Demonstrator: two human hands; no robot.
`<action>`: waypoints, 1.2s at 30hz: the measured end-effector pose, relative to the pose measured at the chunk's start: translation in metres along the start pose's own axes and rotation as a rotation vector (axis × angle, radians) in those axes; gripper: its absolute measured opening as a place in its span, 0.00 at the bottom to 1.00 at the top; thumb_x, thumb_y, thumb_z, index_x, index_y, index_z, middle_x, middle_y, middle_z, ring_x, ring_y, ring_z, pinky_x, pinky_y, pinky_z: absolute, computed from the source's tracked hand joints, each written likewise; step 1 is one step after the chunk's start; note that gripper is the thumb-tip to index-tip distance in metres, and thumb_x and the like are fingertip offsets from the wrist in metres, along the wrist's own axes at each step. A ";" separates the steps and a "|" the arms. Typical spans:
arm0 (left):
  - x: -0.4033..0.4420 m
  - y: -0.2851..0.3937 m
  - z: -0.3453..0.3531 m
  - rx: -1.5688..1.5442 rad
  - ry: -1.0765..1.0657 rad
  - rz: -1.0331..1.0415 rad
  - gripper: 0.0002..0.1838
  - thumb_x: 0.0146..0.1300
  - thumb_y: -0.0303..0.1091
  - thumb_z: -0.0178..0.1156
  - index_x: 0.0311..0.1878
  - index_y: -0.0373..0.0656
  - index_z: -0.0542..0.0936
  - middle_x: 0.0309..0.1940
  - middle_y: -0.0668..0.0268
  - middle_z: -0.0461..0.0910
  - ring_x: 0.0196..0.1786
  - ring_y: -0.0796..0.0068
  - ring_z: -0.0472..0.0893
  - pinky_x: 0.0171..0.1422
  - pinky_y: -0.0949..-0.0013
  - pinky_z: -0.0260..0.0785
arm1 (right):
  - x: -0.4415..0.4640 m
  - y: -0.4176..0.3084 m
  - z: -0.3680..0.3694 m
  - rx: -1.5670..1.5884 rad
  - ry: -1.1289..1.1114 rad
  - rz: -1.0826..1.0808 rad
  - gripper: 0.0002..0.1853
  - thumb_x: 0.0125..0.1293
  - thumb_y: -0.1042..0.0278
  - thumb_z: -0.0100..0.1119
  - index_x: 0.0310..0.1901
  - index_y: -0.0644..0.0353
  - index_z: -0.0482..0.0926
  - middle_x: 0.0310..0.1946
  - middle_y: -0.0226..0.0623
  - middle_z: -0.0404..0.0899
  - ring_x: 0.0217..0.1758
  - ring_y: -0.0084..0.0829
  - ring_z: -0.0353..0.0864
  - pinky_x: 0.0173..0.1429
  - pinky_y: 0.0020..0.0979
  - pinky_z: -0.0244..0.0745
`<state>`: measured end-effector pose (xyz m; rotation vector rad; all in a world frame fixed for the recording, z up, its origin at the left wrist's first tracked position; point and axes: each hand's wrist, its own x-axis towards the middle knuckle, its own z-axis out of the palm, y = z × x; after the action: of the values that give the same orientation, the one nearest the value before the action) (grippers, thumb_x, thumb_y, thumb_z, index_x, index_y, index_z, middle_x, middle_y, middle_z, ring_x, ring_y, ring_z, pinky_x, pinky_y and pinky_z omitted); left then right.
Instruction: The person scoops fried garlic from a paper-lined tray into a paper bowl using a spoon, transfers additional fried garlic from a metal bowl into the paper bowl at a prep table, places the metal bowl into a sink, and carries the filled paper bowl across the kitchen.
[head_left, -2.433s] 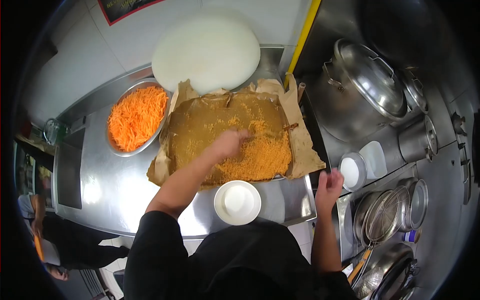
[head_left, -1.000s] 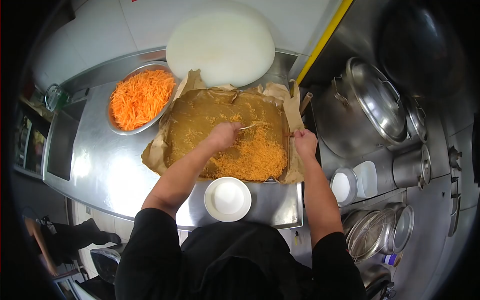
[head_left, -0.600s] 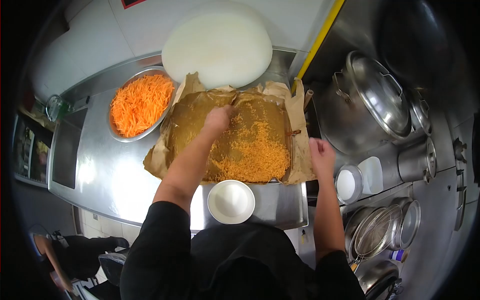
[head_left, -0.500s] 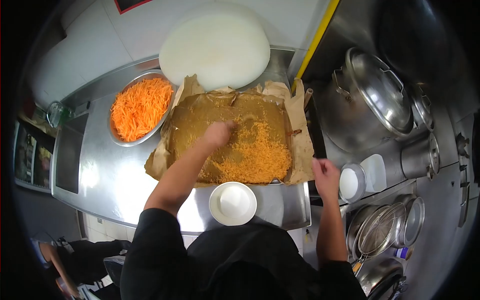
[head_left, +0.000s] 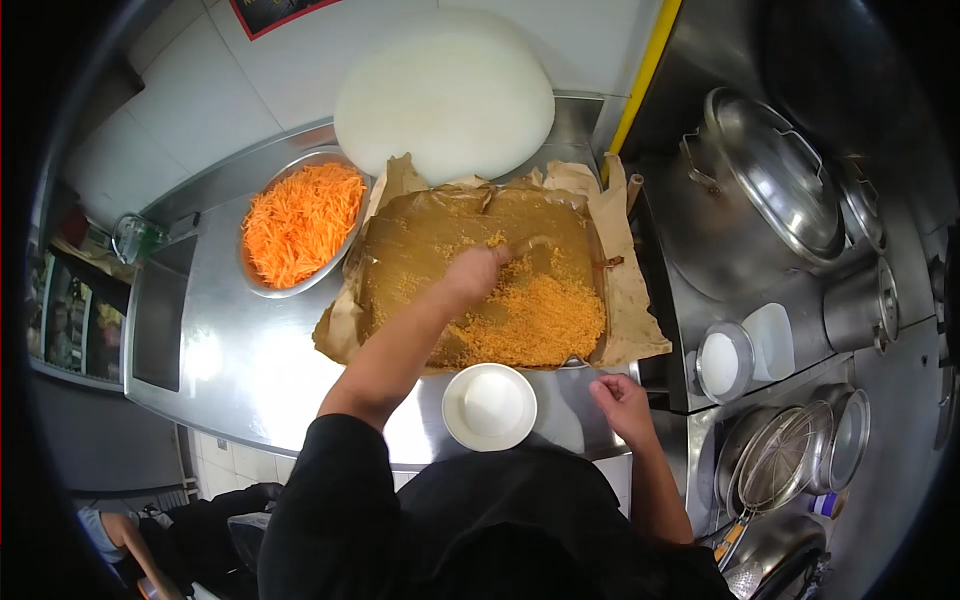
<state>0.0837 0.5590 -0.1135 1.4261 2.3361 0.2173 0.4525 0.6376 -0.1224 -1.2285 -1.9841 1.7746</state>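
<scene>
A shallow tray lined with brown paper (head_left: 635,335) holds a flat brown layer. Orange crumbs (head_left: 545,315) lie thickest toward its near right part. Over the middle of the layer, my left hand (head_left: 475,272) is closed; a thin pale shape shows beyond its fingertips, too blurred to name. My right hand (head_left: 622,405) hangs off the tray's near right corner, fingers loosely bent and apart, with nothing visible in them. Between my body and the tray stands a white bowl (head_left: 490,407) with a pale inside.
Shredded orange strips fill a metal bowl (head_left: 303,225) at the left. Behind the tray is a round white board (head_left: 445,95). Lidded pots (head_left: 765,175), a container of white powder (head_left: 722,362) and strainers (head_left: 790,455) stand right. Another person's arm (head_left: 140,550) shows lower left.
My right hand has left the tray's right edge and come down toward its near corner. My left hand has moved about over the layer and is now right of where it was half a second ago.
</scene>
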 end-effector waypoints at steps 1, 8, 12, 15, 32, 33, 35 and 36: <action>-0.023 0.004 -0.003 0.018 -0.004 0.084 0.20 0.62 0.30 0.58 0.59 0.48 0.76 0.45 0.46 0.81 0.48 0.46 0.82 0.54 0.51 0.75 | -0.001 0.005 0.001 0.012 0.008 0.003 0.14 0.64 0.64 0.69 0.45 0.65 0.82 0.35 0.34 0.85 0.36 0.20 0.81 0.44 0.26 0.77; -0.066 -0.075 -0.031 -0.089 0.236 -0.124 0.18 0.65 0.31 0.55 0.59 0.47 0.78 0.47 0.46 0.82 0.51 0.46 0.81 0.57 0.52 0.73 | -0.007 0.021 0.006 -0.035 0.035 -0.036 0.18 0.62 0.63 0.71 0.48 0.66 0.81 0.36 0.35 0.84 0.38 0.23 0.81 0.45 0.27 0.78; -0.037 -0.113 -0.016 -0.208 0.446 -0.368 0.16 0.65 0.28 0.51 0.55 0.45 0.78 0.45 0.46 0.83 0.50 0.44 0.82 0.54 0.49 0.74 | -0.005 0.021 0.010 -0.024 0.043 -0.063 0.17 0.62 0.65 0.71 0.49 0.65 0.81 0.36 0.35 0.83 0.38 0.23 0.80 0.45 0.26 0.78; -0.036 -0.100 -0.008 -0.243 0.400 -0.405 0.17 0.65 0.27 0.51 0.57 0.47 0.78 0.45 0.46 0.83 0.50 0.45 0.82 0.54 0.49 0.74 | -0.001 0.031 0.015 0.003 0.085 -0.110 0.17 0.62 0.67 0.71 0.48 0.65 0.81 0.37 0.34 0.83 0.38 0.22 0.80 0.44 0.25 0.78; -0.061 -0.044 0.018 -0.071 0.180 -0.079 0.20 0.63 0.27 0.55 0.59 0.47 0.77 0.42 0.47 0.83 0.45 0.47 0.83 0.51 0.51 0.76 | -0.013 0.035 0.030 -0.191 0.239 -0.447 0.14 0.57 0.71 0.71 0.44 0.64 0.81 0.37 0.37 0.81 0.37 0.29 0.81 0.43 0.29 0.78; -0.077 -0.032 0.020 -0.097 0.164 0.000 0.19 0.64 0.29 0.55 0.59 0.47 0.77 0.42 0.49 0.83 0.44 0.48 0.83 0.50 0.51 0.76 | -0.012 0.035 0.030 -0.198 0.248 -0.466 0.14 0.57 0.71 0.71 0.44 0.64 0.81 0.36 0.37 0.81 0.37 0.29 0.81 0.42 0.29 0.78; -0.106 -0.016 0.008 -0.080 0.123 0.100 0.19 0.64 0.29 0.55 0.59 0.46 0.78 0.43 0.47 0.83 0.45 0.47 0.83 0.50 0.51 0.76 | -0.014 0.034 0.030 -0.214 0.266 -0.499 0.14 0.57 0.71 0.71 0.44 0.64 0.81 0.36 0.37 0.81 0.36 0.29 0.81 0.42 0.29 0.78; -0.114 -0.014 0.005 -0.075 0.103 0.150 0.19 0.64 0.28 0.55 0.58 0.46 0.78 0.43 0.47 0.83 0.45 0.47 0.83 0.50 0.51 0.76 | -0.013 0.038 0.030 -0.215 0.274 -0.499 0.14 0.57 0.71 0.71 0.43 0.64 0.81 0.36 0.37 0.81 0.36 0.29 0.81 0.42 0.29 0.78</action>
<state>0.1202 0.4514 -0.0941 1.5883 2.2755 0.4251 0.4580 0.6044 -0.1595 -0.8640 -2.1138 1.1206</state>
